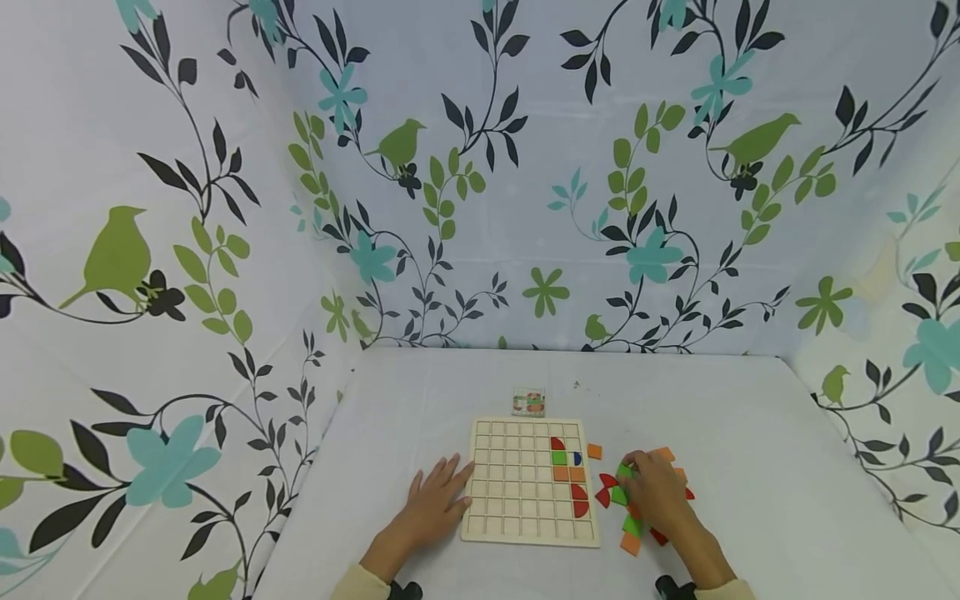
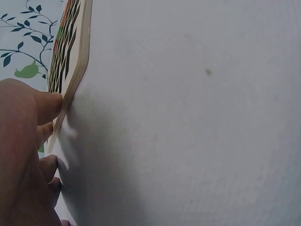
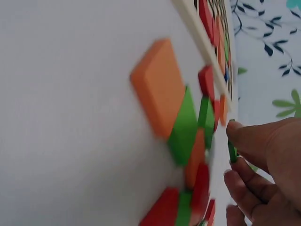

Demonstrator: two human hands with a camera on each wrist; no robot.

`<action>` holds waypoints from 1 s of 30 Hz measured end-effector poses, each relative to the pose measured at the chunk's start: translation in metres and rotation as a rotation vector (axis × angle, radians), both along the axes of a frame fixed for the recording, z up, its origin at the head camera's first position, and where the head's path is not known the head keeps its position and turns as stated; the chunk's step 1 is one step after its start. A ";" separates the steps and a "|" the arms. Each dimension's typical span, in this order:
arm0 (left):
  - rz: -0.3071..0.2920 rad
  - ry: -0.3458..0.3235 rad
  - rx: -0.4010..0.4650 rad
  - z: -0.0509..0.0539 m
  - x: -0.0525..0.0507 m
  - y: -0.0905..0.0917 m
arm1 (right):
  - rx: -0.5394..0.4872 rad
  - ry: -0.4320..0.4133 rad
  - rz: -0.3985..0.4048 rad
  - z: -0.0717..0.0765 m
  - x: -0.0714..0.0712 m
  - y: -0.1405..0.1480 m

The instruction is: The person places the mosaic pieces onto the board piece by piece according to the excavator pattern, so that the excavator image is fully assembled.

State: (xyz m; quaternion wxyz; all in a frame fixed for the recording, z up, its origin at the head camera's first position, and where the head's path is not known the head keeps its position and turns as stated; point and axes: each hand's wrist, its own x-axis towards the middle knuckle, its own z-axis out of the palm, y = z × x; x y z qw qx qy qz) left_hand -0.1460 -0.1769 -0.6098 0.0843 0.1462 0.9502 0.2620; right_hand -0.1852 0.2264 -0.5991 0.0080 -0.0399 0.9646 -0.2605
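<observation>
A pale wooden grid board (image 1: 517,483) lies flat on the table. In its right-hand columns sit red, green, orange and blue pieces. My left hand (image 1: 433,508) is at the board's left side, its fairly straight fingers touching the edge; the left wrist view shows the thumb against that edge. To the right of the board, my right hand (image 1: 660,492) is over a loose heap of coloured blocks. Between thumb and fingertip it pinches a green block (image 3: 232,147), raised off the table. Some blocks are hidden under this hand in the head view.
Around the right hand lie red quarter-round pieces (image 1: 603,497), a green square (image 1: 632,525) and an orange square (image 1: 630,544). Another orange square (image 1: 595,451) is close to the board's right edge. A small patterned card (image 1: 529,402) lies behind the board.
</observation>
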 end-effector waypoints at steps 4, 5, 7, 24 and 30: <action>0.001 -0.004 -0.017 0.001 0.001 0.000 | -0.001 -0.016 0.052 0.004 0.000 -0.023; 0.001 -0.003 -0.016 0.001 0.001 0.000 | -0.001 -0.019 0.069 0.005 0.001 -0.029; 0.002 -0.005 -0.016 0.001 0.001 -0.001 | 0.004 -0.007 0.121 0.005 0.003 -0.041; 0.002 -0.004 -0.016 0.002 0.002 0.000 | 0.091 0.115 0.293 -0.006 0.017 -0.078; 0.005 0.010 -0.010 -0.002 0.000 0.000 | 0.087 0.141 0.280 -0.006 0.018 -0.077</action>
